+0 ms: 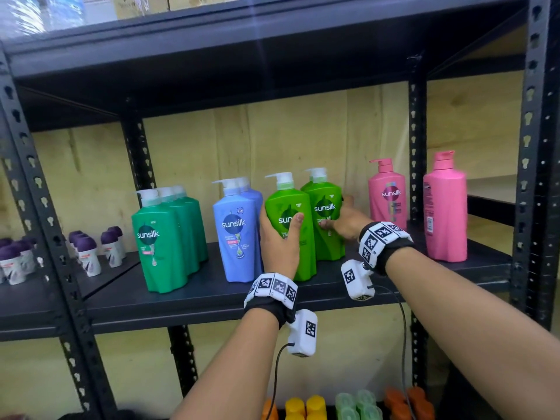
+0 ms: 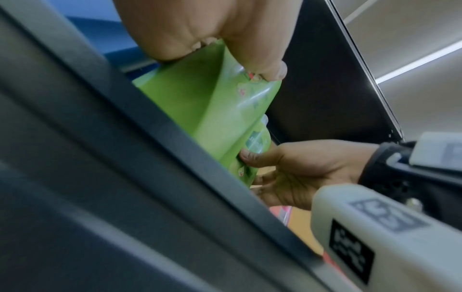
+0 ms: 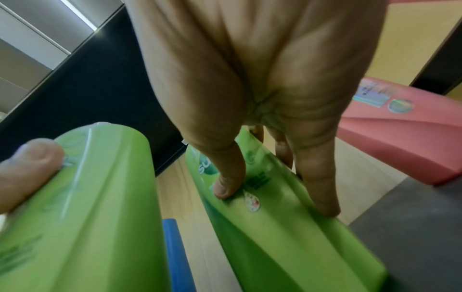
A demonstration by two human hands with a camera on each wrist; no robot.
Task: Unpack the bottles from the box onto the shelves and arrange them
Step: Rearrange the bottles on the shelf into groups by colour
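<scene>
Two lime-green pump bottles stand on the black shelf (image 1: 212,298). My left hand (image 1: 281,231) grips the front lime-green bottle (image 1: 291,247), thumb across its label and fingers round its left side. My right hand (image 1: 341,221) holds the rear lime-green bottle (image 1: 325,234), thumb on the front and fingers behind its right side. In the right wrist view my thumb and a finger press the rear bottle (image 3: 275,227), beside the front bottle (image 3: 87,207). The left wrist view shows the front bottle (image 2: 195,102) above the shelf's edge (image 2: 125,158). No box is in view.
Left of the lime pair stand blue bottles (image 1: 236,234) and dark green bottles (image 1: 163,244); right of them, two pink bottles (image 1: 389,198) (image 1: 445,213). Purple-capped roll-ons (image 1: 88,253) fill the neighbouring shelf. Yellow, green and orange caps (image 1: 306,407) show below. A steel upright (image 1: 533,177) stands at the right.
</scene>
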